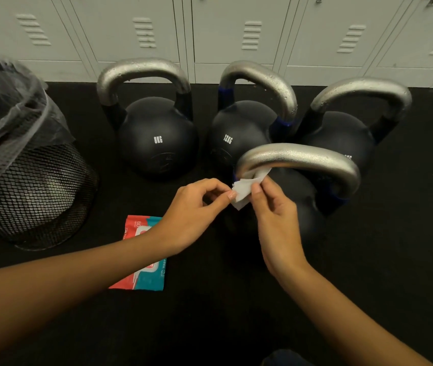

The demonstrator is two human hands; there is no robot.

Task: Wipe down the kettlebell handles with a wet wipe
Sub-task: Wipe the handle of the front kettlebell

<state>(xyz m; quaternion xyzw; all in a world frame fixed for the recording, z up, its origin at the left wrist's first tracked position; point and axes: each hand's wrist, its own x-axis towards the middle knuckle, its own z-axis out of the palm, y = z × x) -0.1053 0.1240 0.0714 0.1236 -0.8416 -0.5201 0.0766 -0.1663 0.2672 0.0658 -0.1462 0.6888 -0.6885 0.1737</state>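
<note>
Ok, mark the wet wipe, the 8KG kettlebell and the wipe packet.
wet wipe (241,192): head view, on the white folded part between the two hands.
8KG kettlebell (157,120): head view, on the black ball above the lettering.
wipe packet (145,278): head view, on its lower teal part.

A crumpled white wet wipe (244,190) drapes under the nearest black kettlebell's silver steel handle (299,161); three more silver-handled black kettlebells (157,138) stand upright behind it.
</note>
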